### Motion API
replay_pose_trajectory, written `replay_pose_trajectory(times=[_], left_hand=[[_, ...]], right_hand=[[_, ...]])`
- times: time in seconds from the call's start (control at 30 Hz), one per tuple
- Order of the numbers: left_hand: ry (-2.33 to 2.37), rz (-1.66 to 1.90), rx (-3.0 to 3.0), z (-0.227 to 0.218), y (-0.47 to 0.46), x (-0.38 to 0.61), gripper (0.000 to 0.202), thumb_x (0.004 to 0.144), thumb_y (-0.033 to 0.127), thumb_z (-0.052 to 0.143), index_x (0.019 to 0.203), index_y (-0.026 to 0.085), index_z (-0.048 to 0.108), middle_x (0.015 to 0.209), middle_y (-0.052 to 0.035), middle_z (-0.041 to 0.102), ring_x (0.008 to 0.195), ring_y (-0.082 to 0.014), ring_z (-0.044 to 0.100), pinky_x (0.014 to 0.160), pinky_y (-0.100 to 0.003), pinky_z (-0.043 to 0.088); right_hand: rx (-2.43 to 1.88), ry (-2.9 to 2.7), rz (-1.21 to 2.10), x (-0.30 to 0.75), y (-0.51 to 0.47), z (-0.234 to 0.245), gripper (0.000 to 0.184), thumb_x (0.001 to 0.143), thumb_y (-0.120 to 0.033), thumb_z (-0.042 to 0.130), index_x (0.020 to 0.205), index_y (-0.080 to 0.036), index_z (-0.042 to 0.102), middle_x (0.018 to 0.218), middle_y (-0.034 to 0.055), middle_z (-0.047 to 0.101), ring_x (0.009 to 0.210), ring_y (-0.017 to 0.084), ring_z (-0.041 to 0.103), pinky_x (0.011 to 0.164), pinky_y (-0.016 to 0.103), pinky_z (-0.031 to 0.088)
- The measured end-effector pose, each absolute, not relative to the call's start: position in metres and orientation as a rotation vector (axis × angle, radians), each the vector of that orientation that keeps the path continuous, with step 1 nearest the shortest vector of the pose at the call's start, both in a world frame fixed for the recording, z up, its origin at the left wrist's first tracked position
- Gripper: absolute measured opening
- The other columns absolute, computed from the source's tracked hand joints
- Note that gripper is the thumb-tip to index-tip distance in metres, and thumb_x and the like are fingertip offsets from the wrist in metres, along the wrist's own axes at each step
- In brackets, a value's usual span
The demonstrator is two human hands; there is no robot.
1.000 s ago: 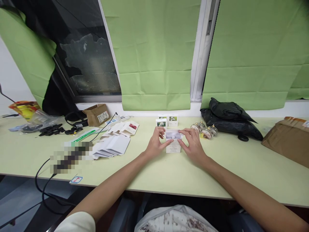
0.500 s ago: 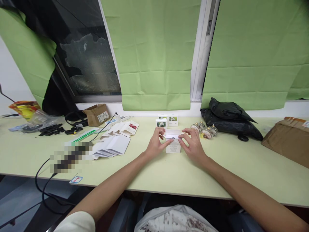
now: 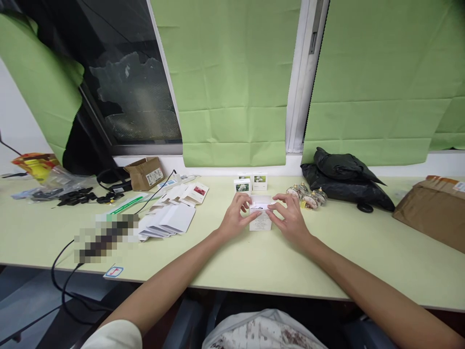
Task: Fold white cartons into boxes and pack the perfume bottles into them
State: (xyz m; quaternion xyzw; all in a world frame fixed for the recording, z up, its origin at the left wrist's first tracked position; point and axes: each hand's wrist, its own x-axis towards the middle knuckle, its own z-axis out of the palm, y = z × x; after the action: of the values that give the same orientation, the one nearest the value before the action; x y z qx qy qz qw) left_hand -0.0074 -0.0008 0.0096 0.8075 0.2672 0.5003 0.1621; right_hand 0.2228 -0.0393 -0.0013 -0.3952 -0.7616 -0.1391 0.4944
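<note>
A small white carton (image 3: 260,222) stands upright on the table, its top flap raised at the back and fine print on the side facing me. My left hand (image 3: 237,213) grips its left upper edge, thumb on the front and fingers curled behind. From the other side my right hand (image 3: 290,215) holds the right upper edge in the same way. Something dark and small shows at the carton's top opening, too small to name. Just behind stand several small boxes (image 3: 242,185) with flower pictures. Right of them sit several round glass bottles (image 3: 311,198) with gold-coloured tops.
Flattened white cartons (image 3: 170,220) lie in a pile to the left, near a black cable and a blurred dark object (image 3: 107,238). An open brown box (image 3: 145,174) stands at the back left. Black plastic bags (image 3: 345,179) and a large cardboard box (image 3: 434,208) are on the right.
Both hands keep their hold on the carton with barely any movement. The view has shifted very slightly.
</note>
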Motion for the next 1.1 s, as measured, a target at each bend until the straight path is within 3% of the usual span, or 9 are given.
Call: replay_pose_trajectory(times=[0.37, 0.6, 0.83, 0.97, 1.1], left_hand=[[0.782, 1.388, 2.335, 0.0091, 0.0006, -0.0078, 0.029, 0.092, 0.044, 0.073, 0.111, 0.026, 0.061, 0.119, -0.0070, 0.053, 0.093, -0.0174, 0.058, 0.077, -0.033, 0.056], [0.791, 1.401, 2.329, 0.0095, 0.0010, -0.0072, 0.029, 0.092, 0.045, 0.072, 0.110, 0.026, 0.061, 0.118, -0.0067, 0.053, 0.093, -0.0176, 0.058, 0.075, -0.032, 0.056], [0.784, 1.369, 2.323, 0.0097, 0.0007, -0.0078, 0.028, 0.093, 0.044, 0.072, 0.112, 0.027, 0.060, 0.118, -0.0063, 0.053, 0.094, -0.0179, 0.059, 0.076, -0.033, 0.056], [0.788, 1.382, 2.333, 0.0090, 0.0009, -0.0076, 0.028, 0.092, 0.042, 0.073, 0.111, 0.026, 0.059, 0.119, -0.0075, 0.054, 0.104, -0.0204, 0.060, 0.077, -0.033, 0.056], [0.781, 1.437, 2.376, 0.0103, -0.0010, -0.0075, 0.025, 0.093, 0.040, 0.072, 0.109, 0.025, 0.059, 0.127, -0.0096, 0.054, 0.115, -0.0228, 0.059, 0.078, -0.033, 0.056]], right_hand=[[-0.984, -1.848, -0.313, 0.2218, -0.0421, 0.0002, 0.012, 0.100, -0.032, 0.062, 0.109, -0.028, 0.068, 0.125, 0.0105, 0.056, 0.114, 0.030, 0.053, 0.099, 0.052, 0.048], [-1.010, -1.719, -0.204, 0.2212, -0.0419, -0.0013, 0.035, 0.098, -0.038, 0.064, 0.129, -0.026, 0.053, 0.113, 0.0104, 0.058, 0.110, 0.031, 0.055, 0.095, 0.052, 0.050], [-0.987, -1.736, -0.065, 0.2194, -0.0452, -0.0022, 0.029, 0.098, -0.038, 0.064, 0.123, -0.027, 0.053, 0.114, 0.0084, 0.064, 0.107, 0.028, 0.056, 0.092, 0.047, 0.053], [-0.980, -1.737, -0.039, 0.2185, -0.0461, -0.0009, 0.027, 0.099, -0.038, 0.062, 0.122, -0.027, 0.054, 0.113, 0.0086, 0.065, 0.107, 0.028, 0.057, 0.092, 0.048, 0.053], [-0.965, -1.737, -0.032, 0.2185, -0.0454, -0.0002, 0.042, 0.100, -0.036, 0.059, 0.139, -0.027, 0.047, 0.113, 0.0085, 0.067, 0.108, 0.028, 0.057, 0.092, 0.048, 0.053]])
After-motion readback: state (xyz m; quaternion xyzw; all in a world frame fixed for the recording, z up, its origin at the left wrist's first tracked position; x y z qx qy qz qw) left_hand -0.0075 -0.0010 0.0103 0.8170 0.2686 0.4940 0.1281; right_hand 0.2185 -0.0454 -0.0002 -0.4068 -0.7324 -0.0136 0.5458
